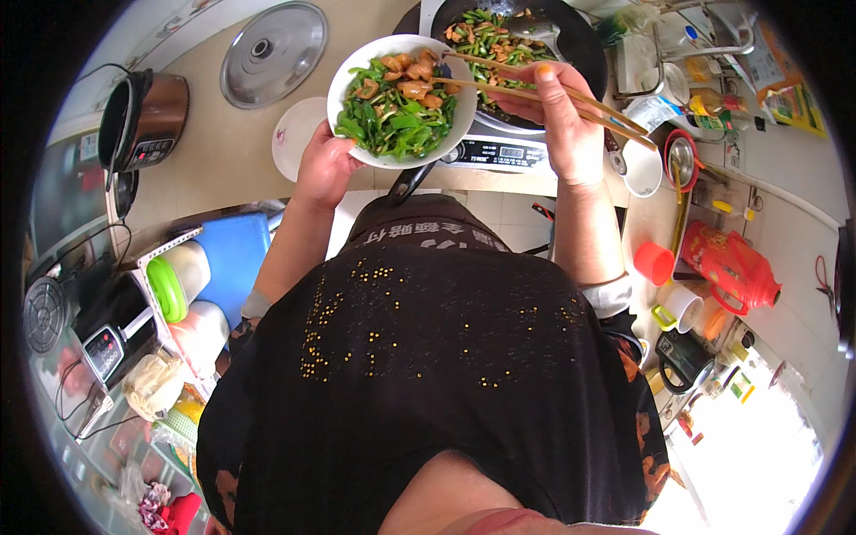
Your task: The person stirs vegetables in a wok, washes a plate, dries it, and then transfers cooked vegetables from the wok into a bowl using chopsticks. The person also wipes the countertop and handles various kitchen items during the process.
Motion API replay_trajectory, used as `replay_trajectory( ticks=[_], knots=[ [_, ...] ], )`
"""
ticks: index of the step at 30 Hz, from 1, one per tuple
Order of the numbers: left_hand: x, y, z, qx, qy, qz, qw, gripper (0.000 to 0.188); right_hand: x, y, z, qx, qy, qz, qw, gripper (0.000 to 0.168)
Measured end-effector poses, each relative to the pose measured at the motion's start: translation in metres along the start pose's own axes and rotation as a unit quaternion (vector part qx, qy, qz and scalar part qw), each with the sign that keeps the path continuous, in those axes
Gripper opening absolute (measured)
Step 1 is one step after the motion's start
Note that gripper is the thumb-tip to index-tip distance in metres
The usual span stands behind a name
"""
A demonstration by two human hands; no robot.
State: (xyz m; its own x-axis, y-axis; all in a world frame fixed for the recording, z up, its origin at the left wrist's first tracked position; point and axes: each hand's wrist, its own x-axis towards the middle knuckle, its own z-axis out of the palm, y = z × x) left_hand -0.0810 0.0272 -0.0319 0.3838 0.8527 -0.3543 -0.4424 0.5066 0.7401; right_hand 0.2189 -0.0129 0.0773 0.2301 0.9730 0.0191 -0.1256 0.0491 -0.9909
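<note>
My left hand (328, 167) grips the near left rim of a white bowl (338, 110), which is tilted in the air over the counter's front edge. Sliced green peppers (404, 130) fill the lower part of the bowl, and browned chunks (414, 77) that look like meat lie on the upper part. In my right hand (565, 114) is a pair of wooden chopsticks (501, 88), their tips at the chunks by the bowl's right rim. Beyond that hand a black wok (592, 47) holds chopped green stalks with meat pieces (495, 43). A metal spatula (535, 30) rests inside it.
An induction cooker (505, 155) sits beneath the wok, whose black handle (409, 184) juts toward me. To the left are a metal lid (274, 53), a white plate (294, 140) and a rice cooker (150, 117). A white bowl (643, 170) and a red thermos (729, 267) stand right.
</note>
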Motion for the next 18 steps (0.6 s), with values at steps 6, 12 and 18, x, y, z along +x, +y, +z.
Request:
replay_trajectory(
  ticks=[6, 12, 18],
  knots=[
    [-0.009, 0.003, -0.002, -0.013, -0.011, 0.009, 1.0, 0.047, 0.032, -0.002, -0.084, -0.062, 0.165, -0.036, 0.984, 0.03],
    [-0.008, 0.001, -0.008, -0.001, 0.014, 0.007, 1.0, 0.049, 0.076, 0.05, -0.134, -0.119, 0.181, 0.025, 0.976, 0.023],
    [-0.016, -0.001, -0.009, 0.011, 0.053, 0.015, 0.998, 0.049, 0.086, 0.037, -0.116, -0.042, 0.073, 0.042, 0.996, 0.026]
  ],
)
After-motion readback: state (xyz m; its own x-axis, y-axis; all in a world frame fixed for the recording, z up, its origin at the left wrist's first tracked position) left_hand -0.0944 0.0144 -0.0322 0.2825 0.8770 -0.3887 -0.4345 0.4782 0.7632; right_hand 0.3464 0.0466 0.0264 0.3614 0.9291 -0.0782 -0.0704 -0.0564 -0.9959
